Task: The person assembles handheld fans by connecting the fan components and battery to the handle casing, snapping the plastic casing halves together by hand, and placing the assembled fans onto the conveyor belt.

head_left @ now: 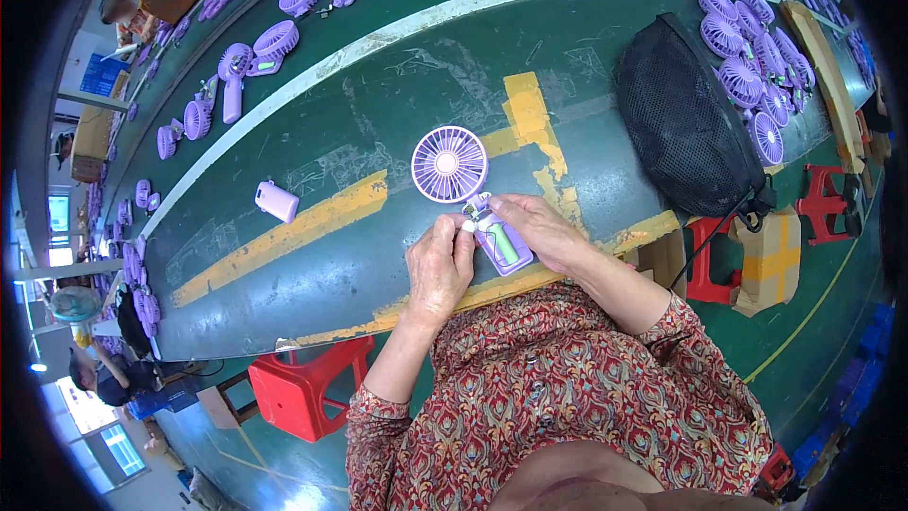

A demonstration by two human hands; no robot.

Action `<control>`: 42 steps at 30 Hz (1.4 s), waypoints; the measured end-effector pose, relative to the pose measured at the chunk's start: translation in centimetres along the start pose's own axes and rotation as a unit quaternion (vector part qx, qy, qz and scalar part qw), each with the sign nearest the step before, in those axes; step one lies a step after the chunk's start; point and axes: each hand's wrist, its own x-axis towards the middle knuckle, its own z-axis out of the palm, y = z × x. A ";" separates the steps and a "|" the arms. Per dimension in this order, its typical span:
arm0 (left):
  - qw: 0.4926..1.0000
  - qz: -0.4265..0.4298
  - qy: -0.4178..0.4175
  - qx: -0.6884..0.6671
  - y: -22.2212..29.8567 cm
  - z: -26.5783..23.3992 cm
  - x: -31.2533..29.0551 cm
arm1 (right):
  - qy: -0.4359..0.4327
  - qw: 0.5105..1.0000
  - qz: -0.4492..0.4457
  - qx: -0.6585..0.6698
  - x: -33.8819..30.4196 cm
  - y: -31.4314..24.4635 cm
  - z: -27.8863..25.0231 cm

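Observation:
A purple handheld fan [450,164] lies face up on the green table in front of me, its round grille pointing away. The handle's shell [511,268] is open and shows a green cylindrical battery [501,244] with thin wires near the neck. My right hand [541,230] grips the upper right side of the handle, thumb and fingers close to the neck. On the other side my left hand [441,263] is closed in a pinch by the neck, with a small white bit at its fingertips. Left of the fan lies a loose purple handle cover [277,201].
A black mesh bag [686,118] rests on the table at the right, beside a heap of purple fans [742,80]. More fan parts [277,40] lie beyond a pale rail [378,33]. A red stool [307,393] stands below left, and a cardboard box [768,260] at the right.

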 end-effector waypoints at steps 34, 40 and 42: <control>0.964 0.175 -0.087 0.181 2.8 -1.3 1.6 | -0.082 0.991 -0.045 -0.093 -0.5 -0.5 0.1; 0.964 0.174 -0.121 0.163 2.5 -1.9 2.2 | -0.051 0.995 -0.047 -0.071 -0.8 -0.8 0.6; 0.966 0.173 -0.102 0.163 2.4 -1.8 2.0 | -0.060 0.996 -0.038 -0.060 -0.7 -0.6 0.4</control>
